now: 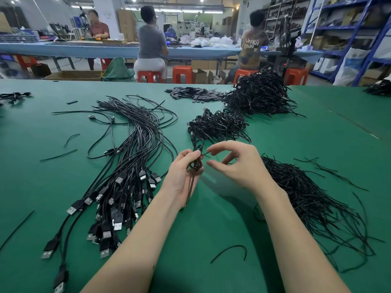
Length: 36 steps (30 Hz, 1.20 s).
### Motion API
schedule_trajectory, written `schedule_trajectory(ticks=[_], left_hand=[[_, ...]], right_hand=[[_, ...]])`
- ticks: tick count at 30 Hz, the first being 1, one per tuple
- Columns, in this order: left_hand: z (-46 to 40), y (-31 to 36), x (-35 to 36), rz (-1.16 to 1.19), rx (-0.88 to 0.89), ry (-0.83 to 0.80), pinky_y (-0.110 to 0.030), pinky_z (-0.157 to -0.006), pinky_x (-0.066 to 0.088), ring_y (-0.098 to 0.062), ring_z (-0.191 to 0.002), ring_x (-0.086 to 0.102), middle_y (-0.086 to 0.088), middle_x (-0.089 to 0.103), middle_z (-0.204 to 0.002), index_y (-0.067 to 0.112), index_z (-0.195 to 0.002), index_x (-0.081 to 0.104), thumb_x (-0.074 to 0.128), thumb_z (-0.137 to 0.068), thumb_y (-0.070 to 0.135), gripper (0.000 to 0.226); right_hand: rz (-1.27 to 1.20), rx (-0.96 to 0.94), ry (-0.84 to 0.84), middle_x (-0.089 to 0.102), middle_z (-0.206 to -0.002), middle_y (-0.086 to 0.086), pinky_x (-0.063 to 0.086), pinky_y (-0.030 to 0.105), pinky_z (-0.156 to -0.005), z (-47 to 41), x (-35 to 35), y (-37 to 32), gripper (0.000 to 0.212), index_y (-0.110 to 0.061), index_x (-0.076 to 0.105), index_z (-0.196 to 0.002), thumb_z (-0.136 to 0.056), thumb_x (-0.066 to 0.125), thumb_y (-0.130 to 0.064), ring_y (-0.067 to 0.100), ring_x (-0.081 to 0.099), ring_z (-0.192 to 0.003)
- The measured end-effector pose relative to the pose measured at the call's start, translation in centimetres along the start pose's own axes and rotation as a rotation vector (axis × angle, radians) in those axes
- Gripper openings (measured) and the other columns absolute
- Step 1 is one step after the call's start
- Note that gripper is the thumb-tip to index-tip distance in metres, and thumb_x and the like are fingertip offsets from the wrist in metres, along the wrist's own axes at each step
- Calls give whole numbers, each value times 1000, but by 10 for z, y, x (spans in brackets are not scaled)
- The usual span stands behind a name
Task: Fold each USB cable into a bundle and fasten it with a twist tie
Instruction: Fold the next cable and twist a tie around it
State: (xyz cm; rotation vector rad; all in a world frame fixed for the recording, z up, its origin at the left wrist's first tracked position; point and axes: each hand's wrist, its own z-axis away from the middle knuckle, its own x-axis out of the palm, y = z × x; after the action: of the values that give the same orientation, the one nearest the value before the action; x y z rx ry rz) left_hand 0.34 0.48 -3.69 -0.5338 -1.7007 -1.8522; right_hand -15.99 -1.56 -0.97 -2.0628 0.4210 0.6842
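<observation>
At frame centre our left hand point(183, 172) grips the folded USB cable point(196, 160), fingers curled round it above the green counter point(296, 144). Our right hand point(237, 163) hovers just beside it, fingers apart, near the twist tie point(205, 155) sticking out.

Folded cable point(196, 159) partly behind fingers point(186, 157)

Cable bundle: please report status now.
Left hand holds folded cable bundle. Right hand pinches nothing, at twist tie ends. Nothing blocks.
</observation>
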Motion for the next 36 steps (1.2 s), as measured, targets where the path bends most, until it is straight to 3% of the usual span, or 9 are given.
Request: schedule_trajectory(ticks=[6, 10, 12, 15, 20, 23, 28, 31, 36], left_hand=[[-1, 0, 0, 29, -11, -11, -18, -54, 47, -10, -65, 57, -1, 62, -71, 17, -79, 54, 62, -91, 5, 19], [1, -2, 2, -40, -5, -70, -21, -62, 45, -8, -66, 61, 2, 67, -72, 21, -80, 53, 63, -90, 8, 19], [2, -2, 4, -30, -18, -85, -21, -64, 45, -10, -67, 60, 1, 67, -72, 21, -80, 53, 63, -90, 8, 19], [-1, -1, 3, -8, -36, -44, -20, -60, 45, -9, -64, 58, -1, 65, -71, 19, -81, 53, 61, -92, 7, 18], [-1, 2, 3, 90, -77, -31, -17, -50, 47, -10, -57, 56, -5, 61, -68, 13, -83, 53, 58, -93, 3, 15], [-1, 2, 3, 104, -98, -30, -17, -49, 46, -11, -59, 54, -6, 60, -70, 11, -83, 55, 58, -94, 3, 14], [-1, 2, 2, 106, -98, -43, -17, -52, 47, -10, -62, 57, -4, 62, -71, 13, -83, 54, 60, -93, 4, 15], [-2, -1, 2, 7, -37, -46, -21, -62, 45, -9, -63, 58, -1, 67, -72, 18, -83, 52, 62, -92, 6, 18], [-2, -4, 4, -20, 124, -72, -22, -68, 46, -15, -71, 60, -7, 66, -82, 15, -96, 56, 69, -83, 6, 21]], right_hand=[[-2, -19, 69, 73, -82, -22, 52, 23, -63, 0, 11, 1, 3, -34, 79, -83, -86, 79, -36, 7, 65, -61], [-709, 566, -91, 71, -71, -6, 43, 15, -48, -2, 17, -9, 21, -20, 79, -72, -91, 71, -23, 7, 57, -50], [-901, 745, -138, 69, -72, -5, 40, 15, -45, -3, 17, -11, 21, -17, 77, -74, -91, 67, -21, 7, 55, -49], [-675, 515, -130, 75, -88, -3, 47, 18, -49, -1, 12, -10, 4, -18, 74, -95, -92, 71, -18, 10, 64, -55], [-107, 32, -2, 72, -91, -16, 57, 31, -65, -1, 6, -2, 24, -33, 71, -98, -83, 80, -17, 14, 65, -62], [25, -67, 61, 71, -88, -19, 55, 31, -67, 0, 8, 2, 16, -33, 73, -94, -83, 81, -25, 10, 63, -64], [-66, 14, 118, 72, -84, -24, 52, 23, -62, 1, 12, 4, 6, -36, 76, -82, -83, 81, -34, 9, 63, -60], [-344, 277, 120, 72, -70, -13, 45, 19, -51, -2, 19, -2, 11, -28, 77, -74, -84, 80, -25, 9, 57, -51], [-1341, 973, -103, 61, -65, -2, 28, 11, -37, -5, 20, -14, 7, -9, 69, -71, -78, 69, -10, 4, 45, -42]])
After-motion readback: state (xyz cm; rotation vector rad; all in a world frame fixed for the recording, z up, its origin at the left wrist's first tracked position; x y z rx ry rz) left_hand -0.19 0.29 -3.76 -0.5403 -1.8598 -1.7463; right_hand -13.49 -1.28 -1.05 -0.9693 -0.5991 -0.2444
